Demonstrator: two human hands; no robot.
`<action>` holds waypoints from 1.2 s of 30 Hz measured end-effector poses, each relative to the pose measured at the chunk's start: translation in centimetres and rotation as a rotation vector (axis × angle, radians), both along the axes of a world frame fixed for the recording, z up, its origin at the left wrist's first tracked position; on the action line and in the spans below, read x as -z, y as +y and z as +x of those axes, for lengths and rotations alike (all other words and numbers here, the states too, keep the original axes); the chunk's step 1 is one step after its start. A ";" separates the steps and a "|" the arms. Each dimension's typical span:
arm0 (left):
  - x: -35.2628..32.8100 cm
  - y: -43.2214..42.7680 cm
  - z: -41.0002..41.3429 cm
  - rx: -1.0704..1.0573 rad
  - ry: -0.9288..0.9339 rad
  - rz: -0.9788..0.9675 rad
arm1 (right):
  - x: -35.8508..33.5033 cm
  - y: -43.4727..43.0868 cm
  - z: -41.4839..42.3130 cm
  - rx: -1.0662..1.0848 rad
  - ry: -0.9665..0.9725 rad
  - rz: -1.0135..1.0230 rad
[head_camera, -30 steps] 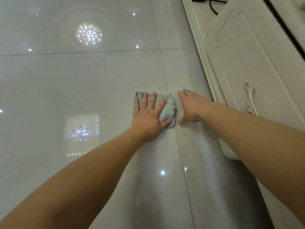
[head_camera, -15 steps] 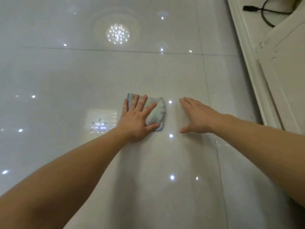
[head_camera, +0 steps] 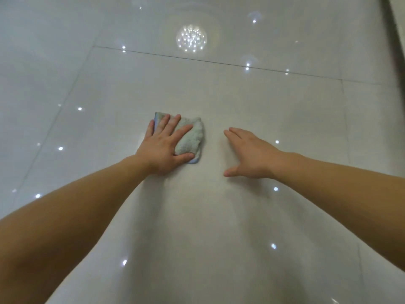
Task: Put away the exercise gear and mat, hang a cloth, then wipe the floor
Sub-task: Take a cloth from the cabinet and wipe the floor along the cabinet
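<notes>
A small folded pale green cloth (head_camera: 191, 137) with a blue edge lies on the glossy white tiled floor (head_camera: 219, 216). My left hand (head_camera: 165, 147) presses flat on the cloth, fingers straight and spread, thumb along its near edge. My right hand (head_camera: 249, 153) rests flat on the bare tile a short way to the right of the cloth, fingers straight, not touching it.
Tile joints cross the floor, one running across beyond the hands. Ceiling lights reflect in the tiles. A dark edge of a wall or furniture (head_camera: 394, 29) shows at the top right corner.
Both hands and the cloth have slid left across the floor, away from the white cabinet and skirting, which have left the view. The gap between cloth and right hand has widened.
</notes>
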State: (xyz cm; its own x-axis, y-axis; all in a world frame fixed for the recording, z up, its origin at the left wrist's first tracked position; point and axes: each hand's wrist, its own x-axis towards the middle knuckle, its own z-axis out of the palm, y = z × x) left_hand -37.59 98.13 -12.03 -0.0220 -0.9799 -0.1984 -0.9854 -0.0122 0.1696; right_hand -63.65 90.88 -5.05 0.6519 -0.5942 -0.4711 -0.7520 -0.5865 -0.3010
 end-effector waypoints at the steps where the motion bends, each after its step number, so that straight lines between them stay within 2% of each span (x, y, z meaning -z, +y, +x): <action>1: -0.1 0.3 1.2 -0.008 -0.003 0.005 | 0.1 0.1 0.8 -0.012 -0.004 0.003; 11: -0.3 2.6 9.5 -0.088 -0.007 0.040 | 1.0 1.5 8.4 -0.105 -0.043 0.004; 18: -0.4 6.2 14.7 -0.139 -0.046 0.072 | 1.6 2.6 10.8 -0.126 -0.054 0.023; 25: -0.3 7.7 15.0 -0.155 -0.047 0.071 | 1.6 3.5 11.8 -0.153 -0.070 0.046; 36: -0.7 16.0 15.2 -0.037 -0.014 0.130 | 1.5 5.5 9.3 -0.259 -0.069 0.039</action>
State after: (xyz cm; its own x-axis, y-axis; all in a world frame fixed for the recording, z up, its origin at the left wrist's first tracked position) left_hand -22.38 114.10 -11.32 0.0176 -0.9461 -0.3234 -0.9862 -0.0696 0.1501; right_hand -54.38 96.33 -6.53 0.8110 -0.3856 -0.4401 -0.5555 -0.7435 -0.3723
